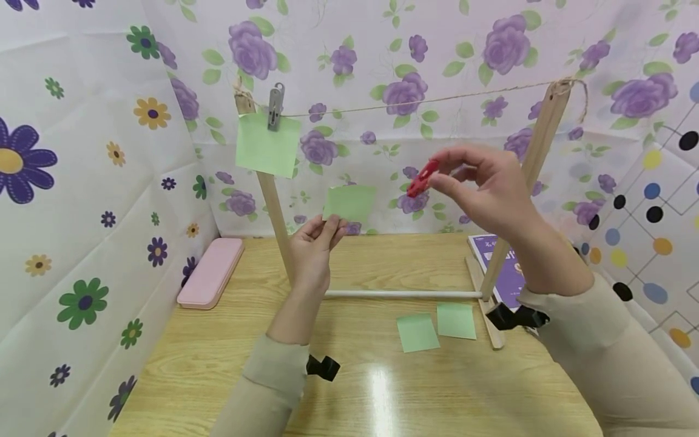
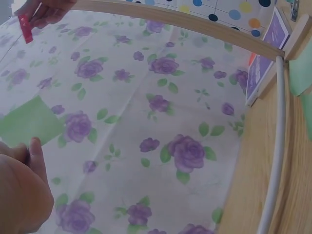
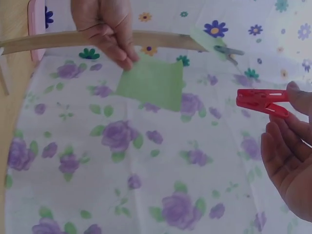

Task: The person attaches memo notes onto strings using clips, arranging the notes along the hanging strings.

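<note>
My left hand (image 1: 314,246) pinches a green sticky note (image 1: 351,203) by its lower edge, below the twine (image 1: 404,104). In my right hand (image 1: 486,188) a red clothespin (image 3: 261,101) is held by its handles between thumb and fingers, to the right of the note and under the twine. A second green note (image 1: 266,145) hangs at the left end of the twine from a grey clothespin (image 1: 275,106). Two more green notes, a left one (image 1: 417,332) and a right one (image 1: 456,321), lie on the table.
The twine runs between a left wooden post (image 1: 275,218) and a right wooden post (image 1: 546,133), joined low down by a white rod (image 1: 404,294). A pink case (image 1: 211,273) lies at the left, a purple book (image 1: 505,273) behind the right post. Floral cloth (image 1: 349,54) covers the back.
</note>
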The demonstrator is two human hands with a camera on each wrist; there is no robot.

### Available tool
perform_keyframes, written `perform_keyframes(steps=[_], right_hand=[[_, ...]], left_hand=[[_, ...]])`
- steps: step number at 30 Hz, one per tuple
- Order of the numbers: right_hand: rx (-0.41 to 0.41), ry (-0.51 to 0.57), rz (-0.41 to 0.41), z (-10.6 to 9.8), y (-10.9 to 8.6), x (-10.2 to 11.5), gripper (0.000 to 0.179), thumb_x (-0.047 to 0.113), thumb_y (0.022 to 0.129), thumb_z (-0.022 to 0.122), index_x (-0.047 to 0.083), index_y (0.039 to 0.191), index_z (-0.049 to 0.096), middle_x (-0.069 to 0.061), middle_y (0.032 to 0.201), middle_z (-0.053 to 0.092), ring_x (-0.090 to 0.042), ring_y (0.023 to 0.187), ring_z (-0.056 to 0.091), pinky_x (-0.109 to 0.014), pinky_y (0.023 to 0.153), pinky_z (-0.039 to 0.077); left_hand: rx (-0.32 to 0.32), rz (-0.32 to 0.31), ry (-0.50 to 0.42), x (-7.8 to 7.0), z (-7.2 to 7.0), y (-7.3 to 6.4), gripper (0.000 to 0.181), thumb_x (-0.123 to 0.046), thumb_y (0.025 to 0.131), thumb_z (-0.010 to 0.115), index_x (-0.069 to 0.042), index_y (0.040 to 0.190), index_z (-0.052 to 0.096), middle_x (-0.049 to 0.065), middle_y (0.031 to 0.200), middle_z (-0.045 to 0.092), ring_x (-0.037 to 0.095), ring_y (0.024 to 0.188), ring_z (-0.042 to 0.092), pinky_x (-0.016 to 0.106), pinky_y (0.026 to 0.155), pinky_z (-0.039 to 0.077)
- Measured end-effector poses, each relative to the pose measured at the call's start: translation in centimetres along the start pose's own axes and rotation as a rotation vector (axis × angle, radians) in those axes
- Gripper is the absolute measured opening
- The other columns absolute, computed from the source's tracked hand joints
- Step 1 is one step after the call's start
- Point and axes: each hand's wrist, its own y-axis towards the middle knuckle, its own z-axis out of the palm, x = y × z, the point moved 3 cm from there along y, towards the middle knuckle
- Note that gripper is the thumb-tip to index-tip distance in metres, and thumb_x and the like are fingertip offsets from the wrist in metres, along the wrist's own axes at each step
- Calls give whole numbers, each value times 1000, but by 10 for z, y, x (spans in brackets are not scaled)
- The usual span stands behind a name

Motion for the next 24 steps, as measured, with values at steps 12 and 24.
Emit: perform_keyframes(steps=[12, 24], right_hand=[[-47, -129, -252, 12, 69, 37, 9, -1, 92, 73, -9, 96, 73, -15, 90, 74, -7, 79, 66, -17, 66, 57], [-75, -187, -277, 24, 113, 50, 14, 9, 95, 72, -2, 89, 79, -11, 81, 76, -5, 57, 54, -14, 57, 47]], left_hand=[[-27, 4, -93, -14, 17, 7, 13, -12, 91, 76, -2, 90, 67, 7, 86, 74, 14, 80, 75, 23, 81, 61], [-15, -7, -221, -27, 38, 12, 16, -15, 93, 74, -5, 94, 62, 6, 92, 70, 14, 84, 74, 21, 85, 60]])
